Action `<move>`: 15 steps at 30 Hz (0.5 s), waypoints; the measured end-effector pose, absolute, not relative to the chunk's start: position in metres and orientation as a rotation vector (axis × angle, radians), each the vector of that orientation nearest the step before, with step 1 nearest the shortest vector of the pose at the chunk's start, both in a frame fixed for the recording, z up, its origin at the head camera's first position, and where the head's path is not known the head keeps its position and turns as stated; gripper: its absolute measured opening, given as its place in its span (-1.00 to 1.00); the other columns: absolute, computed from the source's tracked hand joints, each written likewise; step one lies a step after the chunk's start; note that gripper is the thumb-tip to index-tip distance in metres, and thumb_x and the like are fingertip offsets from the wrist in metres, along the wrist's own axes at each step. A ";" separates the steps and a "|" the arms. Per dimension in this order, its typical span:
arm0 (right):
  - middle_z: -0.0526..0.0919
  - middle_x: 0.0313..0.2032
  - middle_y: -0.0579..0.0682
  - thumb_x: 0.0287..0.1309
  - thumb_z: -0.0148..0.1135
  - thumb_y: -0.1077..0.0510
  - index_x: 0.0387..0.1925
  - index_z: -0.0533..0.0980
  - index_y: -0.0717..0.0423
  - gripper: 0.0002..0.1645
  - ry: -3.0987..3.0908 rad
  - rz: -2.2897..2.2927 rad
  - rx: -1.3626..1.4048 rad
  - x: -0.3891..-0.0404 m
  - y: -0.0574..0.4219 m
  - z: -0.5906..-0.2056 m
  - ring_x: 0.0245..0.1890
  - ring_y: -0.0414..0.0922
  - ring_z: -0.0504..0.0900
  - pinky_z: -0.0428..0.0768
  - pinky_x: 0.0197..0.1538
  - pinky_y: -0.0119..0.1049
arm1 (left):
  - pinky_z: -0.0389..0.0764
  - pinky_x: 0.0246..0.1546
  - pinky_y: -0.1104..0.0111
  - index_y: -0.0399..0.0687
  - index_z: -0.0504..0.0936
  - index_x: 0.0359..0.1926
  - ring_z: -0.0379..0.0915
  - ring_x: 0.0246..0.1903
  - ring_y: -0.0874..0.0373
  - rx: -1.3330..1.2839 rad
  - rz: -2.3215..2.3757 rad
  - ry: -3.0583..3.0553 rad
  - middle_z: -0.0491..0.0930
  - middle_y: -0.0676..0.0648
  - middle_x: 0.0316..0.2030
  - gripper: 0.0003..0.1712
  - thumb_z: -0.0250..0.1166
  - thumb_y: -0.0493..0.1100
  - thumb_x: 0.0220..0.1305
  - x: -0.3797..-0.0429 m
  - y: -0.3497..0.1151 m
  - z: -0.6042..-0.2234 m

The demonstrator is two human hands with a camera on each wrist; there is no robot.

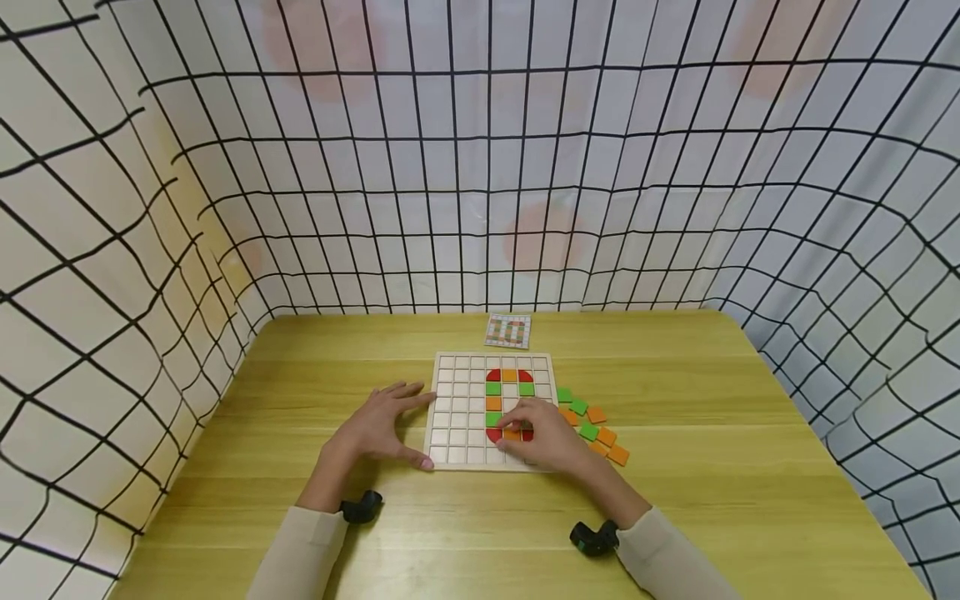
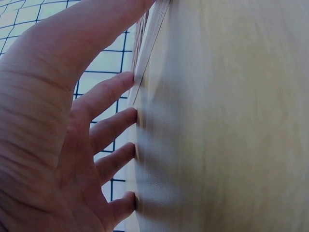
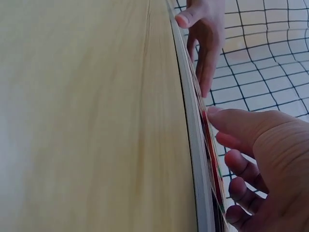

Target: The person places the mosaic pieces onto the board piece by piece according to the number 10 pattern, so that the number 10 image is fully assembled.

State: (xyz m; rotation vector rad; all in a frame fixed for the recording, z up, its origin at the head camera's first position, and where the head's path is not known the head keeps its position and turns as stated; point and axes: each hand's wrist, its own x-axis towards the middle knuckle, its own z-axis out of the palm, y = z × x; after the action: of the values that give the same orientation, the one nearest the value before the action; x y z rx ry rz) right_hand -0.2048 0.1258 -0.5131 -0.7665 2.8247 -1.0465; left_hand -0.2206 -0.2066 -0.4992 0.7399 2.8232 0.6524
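Note:
A pale wooden grid board (image 1: 457,425) lies on the table. On it, red, orange and green tiles form an upright loop, with red rounded corners such as the upper-left red tile (image 1: 492,376). My left hand (image 1: 378,423) is spread at the board's left side, thumb at the lower corner and index finger at the edge. My right hand (image 1: 547,437) is over the loop's lower part, thumb and index fingertips apart beside the lower-left red tile (image 1: 492,435). I see no tile lifted between them. The right hand (image 3: 270,154) partly hides the bottom row.
Loose green and orange tiles (image 1: 617,455) lie scattered just right of the board, some partly behind the right hand. A small pattern card (image 1: 508,331) lies beyond the board. Black netting (image 1: 480,192) stands around the wooden table (image 1: 712,450).

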 end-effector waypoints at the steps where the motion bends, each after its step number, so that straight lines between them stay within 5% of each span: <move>1: 0.57 -0.28 -0.28 0.16 0.52 -0.09 -0.14 0.75 -0.19 -0.76 2.830 -1.056 -0.760 -0.205 0.127 -0.514 -0.21 -0.23 0.46 0.48 -0.13 -0.28 | -0.08 0.52 -0.38 0.24 0.36 0.53 -0.04 0.59 -0.29 0.740 0.653 2.824 0.20 -0.13 0.58 0.33 0.60 0.54 -0.31 -0.221 -0.207 -0.499; 15: 0.58 -0.34 -0.10 0.16 0.53 0.02 -0.12 0.75 -0.03 -0.74 2.896 -1.128 -0.600 -0.216 0.175 -0.502 -0.25 -0.09 0.45 0.41 -0.24 -0.31 | -0.05 0.51 -0.38 0.24 0.37 0.53 -0.02 0.58 -0.29 0.741 0.651 2.834 0.21 -0.13 0.57 0.35 0.59 0.56 -0.33 -0.221 -0.207 -0.501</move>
State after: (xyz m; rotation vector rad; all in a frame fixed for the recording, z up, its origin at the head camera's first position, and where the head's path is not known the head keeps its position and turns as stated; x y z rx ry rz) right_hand -0.2160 0.1753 -0.5019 -0.5997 2.8962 -1.1276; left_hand -0.2215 -0.2068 -0.5014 0.7413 2.8335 0.6511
